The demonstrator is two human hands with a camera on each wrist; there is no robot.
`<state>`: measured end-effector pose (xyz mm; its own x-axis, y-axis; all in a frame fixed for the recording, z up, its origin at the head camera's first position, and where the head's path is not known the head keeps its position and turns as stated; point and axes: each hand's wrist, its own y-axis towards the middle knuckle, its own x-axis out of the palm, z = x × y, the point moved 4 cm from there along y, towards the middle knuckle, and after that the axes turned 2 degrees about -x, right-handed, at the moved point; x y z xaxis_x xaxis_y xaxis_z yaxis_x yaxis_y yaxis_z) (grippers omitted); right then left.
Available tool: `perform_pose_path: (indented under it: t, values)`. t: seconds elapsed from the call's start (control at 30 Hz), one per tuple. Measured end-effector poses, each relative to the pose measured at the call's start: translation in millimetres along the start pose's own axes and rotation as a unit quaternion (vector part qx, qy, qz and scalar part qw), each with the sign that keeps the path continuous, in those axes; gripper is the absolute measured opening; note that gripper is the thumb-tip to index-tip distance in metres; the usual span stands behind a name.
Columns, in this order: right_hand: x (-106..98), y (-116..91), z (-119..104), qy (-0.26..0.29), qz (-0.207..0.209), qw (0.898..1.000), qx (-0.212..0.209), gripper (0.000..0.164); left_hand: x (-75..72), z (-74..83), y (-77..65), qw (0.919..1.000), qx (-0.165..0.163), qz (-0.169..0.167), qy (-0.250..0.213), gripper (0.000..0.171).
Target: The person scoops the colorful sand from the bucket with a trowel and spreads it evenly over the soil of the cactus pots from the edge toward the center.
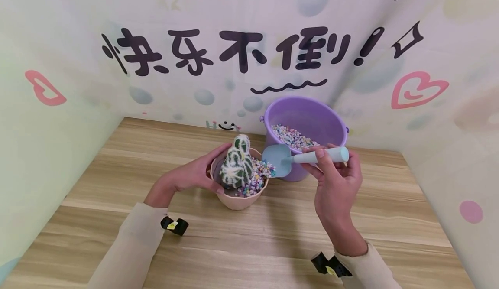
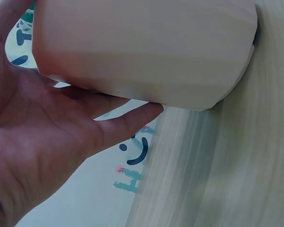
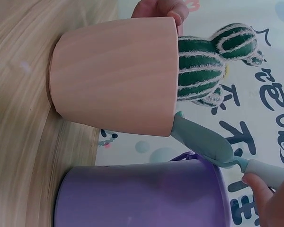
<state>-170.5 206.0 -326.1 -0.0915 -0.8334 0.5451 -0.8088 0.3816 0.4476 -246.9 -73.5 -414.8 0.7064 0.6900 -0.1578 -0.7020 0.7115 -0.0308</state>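
Observation:
A pink flowerpot [image 1: 238, 202] stands on the table, holding a green-and-white cactus [image 1: 237, 170] and small multicoloured pebbles [image 1: 255, 178] along its right side. My left hand [image 1: 195, 173] grips the pot from the left, its thumb at the near rim and fingers on the far side; the left wrist view shows fingers against the pot wall [image 2: 146, 52]. By its handle, my right hand [image 1: 339, 187] holds a light blue shovel [image 1: 280, 152], whose blade tip meets the pot's right rim. Pebbles lie at that tip. In the right wrist view, the shovel [image 3: 206, 142] tilts down towards the pot.
Behind and right of the pot stands a purple bucket [image 1: 323, 126], partly filled with similar pebbles [image 1: 292, 136]. The shovel crosses in front of its rim. A printed cloth backdrop [image 1: 218, 94] rises at the rear edge of the wooden table [image 1: 241, 245].

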Motion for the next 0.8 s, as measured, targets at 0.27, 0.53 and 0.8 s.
perform_pose_path:
  t: [0.27,0.53,0.8]
  values:
    - [4.9,1.2,0.1,0.02,-0.016,1.0,-0.014,0.023,6.1,3.5,-9.7,0.9994,-0.015,0.029,0.011,0.111]
    - [9.0,1.6,-1.6,0.033,-0.045,0.998,-0.022,0.021,15.2,8.7,-23.2,0.9958,-0.012,0.071,0.056,0.107]
    - [10.9,1.0,-1.6,0.034,-0.064,0.997,-0.029,0.019,30.6,10.4,-21.9,0.9864,-0.031,0.125,0.102,0.119]
